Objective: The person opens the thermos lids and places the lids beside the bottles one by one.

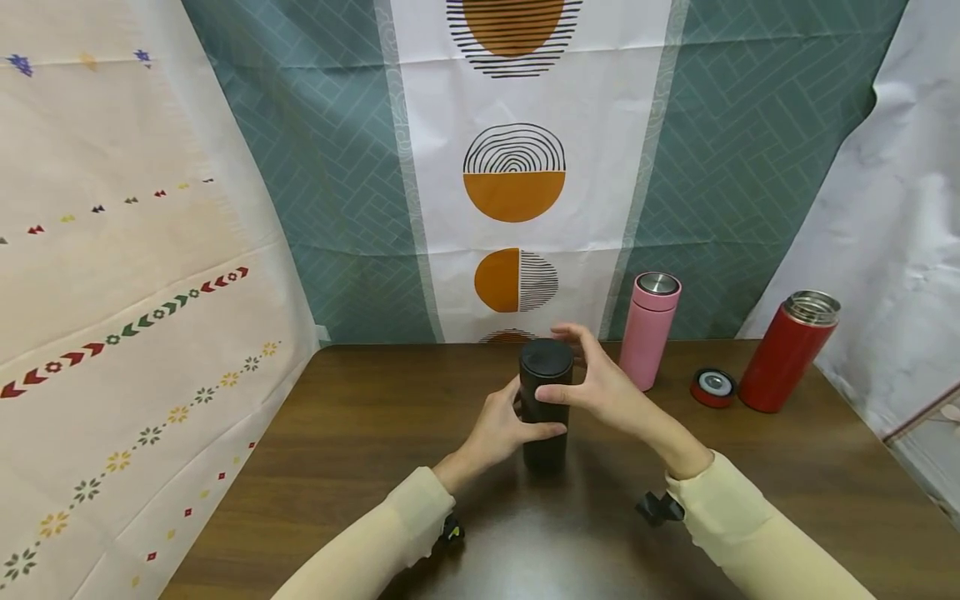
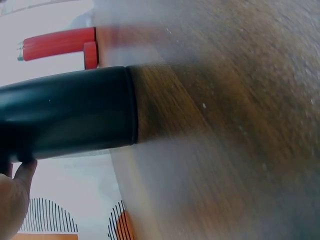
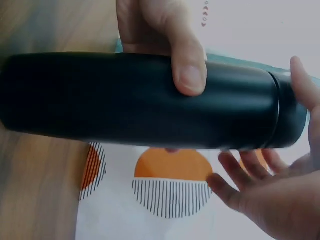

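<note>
A tall matte black flask (image 1: 545, 442) stands upright at the middle of the table, its lid (image 3: 292, 112) on top. My left hand (image 1: 491, 429) grips the body from the left, its thumb (image 3: 191, 75) across the front and the other fingers mostly hidden behind. Around the top is my right hand (image 1: 600, 387): the thumb lies at the lid, while the fingers curve round the far side. In the left wrist view, the flask's lower body (image 2: 75, 112) reaches down to the wood, and part of a hand (image 2: 15, 200) shows beside it.
To the right stands a pink flask (image 1: 649, 333) with its lid on. Farther right is an open red flask (image 1: 783, 358), its red and black lid (image 1: 712, 388) lying beside it. Patterned cloths hang behind the brown wooden table (image 1: 360, 433) and along its left side.
</note>
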Tool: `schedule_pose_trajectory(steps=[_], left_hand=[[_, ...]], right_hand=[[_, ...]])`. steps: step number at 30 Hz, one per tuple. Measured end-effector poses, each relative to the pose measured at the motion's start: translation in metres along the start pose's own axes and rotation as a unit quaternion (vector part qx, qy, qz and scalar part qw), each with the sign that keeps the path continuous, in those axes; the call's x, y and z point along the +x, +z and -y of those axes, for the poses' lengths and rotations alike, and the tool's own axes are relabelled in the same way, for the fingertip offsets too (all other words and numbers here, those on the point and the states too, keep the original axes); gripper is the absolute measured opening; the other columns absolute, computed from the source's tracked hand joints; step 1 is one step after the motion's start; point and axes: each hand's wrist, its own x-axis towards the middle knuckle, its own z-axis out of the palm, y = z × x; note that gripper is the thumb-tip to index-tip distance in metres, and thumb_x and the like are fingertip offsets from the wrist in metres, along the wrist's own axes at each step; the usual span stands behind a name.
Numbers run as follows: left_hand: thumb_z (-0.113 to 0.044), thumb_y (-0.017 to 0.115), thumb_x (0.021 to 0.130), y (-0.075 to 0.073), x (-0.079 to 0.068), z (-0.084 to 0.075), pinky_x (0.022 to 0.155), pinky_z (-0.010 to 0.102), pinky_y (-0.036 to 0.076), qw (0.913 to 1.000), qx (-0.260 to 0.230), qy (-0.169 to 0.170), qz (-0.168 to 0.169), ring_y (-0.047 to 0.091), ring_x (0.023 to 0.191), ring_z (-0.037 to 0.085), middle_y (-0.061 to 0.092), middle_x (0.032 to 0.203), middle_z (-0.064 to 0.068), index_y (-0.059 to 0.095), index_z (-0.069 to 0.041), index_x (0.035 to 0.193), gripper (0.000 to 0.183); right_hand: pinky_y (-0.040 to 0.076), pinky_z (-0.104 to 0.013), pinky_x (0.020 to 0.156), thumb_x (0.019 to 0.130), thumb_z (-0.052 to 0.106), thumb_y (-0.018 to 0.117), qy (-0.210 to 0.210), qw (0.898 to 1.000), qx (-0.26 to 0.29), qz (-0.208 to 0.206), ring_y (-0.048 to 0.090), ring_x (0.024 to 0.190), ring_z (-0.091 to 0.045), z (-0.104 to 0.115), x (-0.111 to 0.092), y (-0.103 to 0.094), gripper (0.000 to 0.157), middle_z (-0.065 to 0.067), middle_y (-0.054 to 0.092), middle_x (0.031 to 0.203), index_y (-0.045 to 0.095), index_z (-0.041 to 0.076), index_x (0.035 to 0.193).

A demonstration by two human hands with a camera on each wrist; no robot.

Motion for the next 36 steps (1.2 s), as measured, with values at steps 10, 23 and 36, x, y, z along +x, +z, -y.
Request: schedule_pose_trajectory(steps=[10,23,36], left_hand=[[-0.021,0.091,0.082,0.005,-0.004,0.003,0.095,0.035,0.056,1.0000,0.002,-0.009,0.000,0.070,0.106,0.013,0.072,0.119,0.000,0.056,-0.023,0.145,0.072],[-0.023,0.089,0.084,0.004,-0.002,0.004,0.099,0.038,0.055,0.9999,-0.005,0.006,0.009,0.069,0.111,0.013,0.071,0.126,-0.001,0.053,-0.022,0.148,0.073],[-0.024,0.090,0.083,0.001,0.001,0.002,0.100,0.038,0.055,0.9999,0.004,0.009,-0.002,0.068,0.113,0.013,0.070,0.129,-0.003,0.053,-0.023,0.149,0.075]], right_hand=[[0.042,-0.058,0.109,0.096,0.023,0.076,0.012,0.994,0.075,0.076,0.048,0.136,-0.036,0.000,-0.003,-0.013,0.068,-0.010,0.051,0.150,0.043,0.020,0.155],[0.051,-0.053,0.102,0.090,0.031,0.084,0.020,0.999,-0.027,-0.007,0.056,0.128,-0.036,0.006,-0.002,-0.005,0.067,-0.014,0.058,0.137,0.046,0.009,0.140],[0.043,-0.059,0.109,0.089,0.040,0.083,0.012,0.999,-0.035,0.003,0.047,0.138,-0.039,0.011,0.000,-0.006,0.088,-0.014,0.041,0.155,0.035,0.014,0.157]])
